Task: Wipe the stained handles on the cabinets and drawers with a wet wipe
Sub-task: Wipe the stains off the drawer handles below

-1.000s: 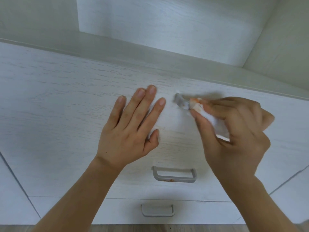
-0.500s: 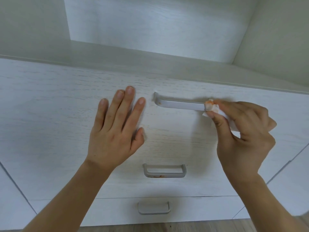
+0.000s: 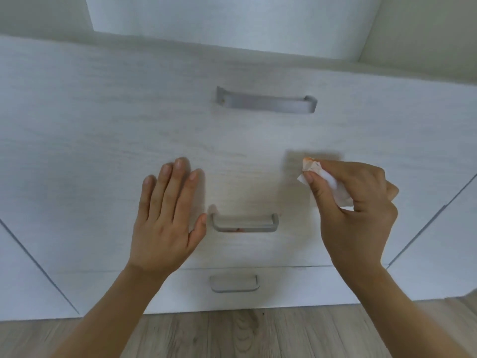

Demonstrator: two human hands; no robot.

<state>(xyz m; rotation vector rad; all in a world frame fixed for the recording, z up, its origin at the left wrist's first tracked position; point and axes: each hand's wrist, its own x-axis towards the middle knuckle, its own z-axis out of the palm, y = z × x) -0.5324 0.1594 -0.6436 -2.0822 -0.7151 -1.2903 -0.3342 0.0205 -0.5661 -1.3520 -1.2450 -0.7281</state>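
Left hand [image 3: 165, 218]: centre-left of frame, fingers straight, flat on drawer front [image 3: 103, 151], grasping nothing. Right hand [image 3: 353, 202]: centre-right, fingers and thumb pinching wipe [image 3: 313, 167], orange stain at wipe tip, clear of all handles. Top handle [image 3: 265, 103]: upper centre. Middle handle [image 3: 245, 223]: centre, between hands, reddish spot on lower bar. Bottom handle [image 3: 233, 283]: lower centre. Wood floor [image 3: 245, 334]: bottom edge.
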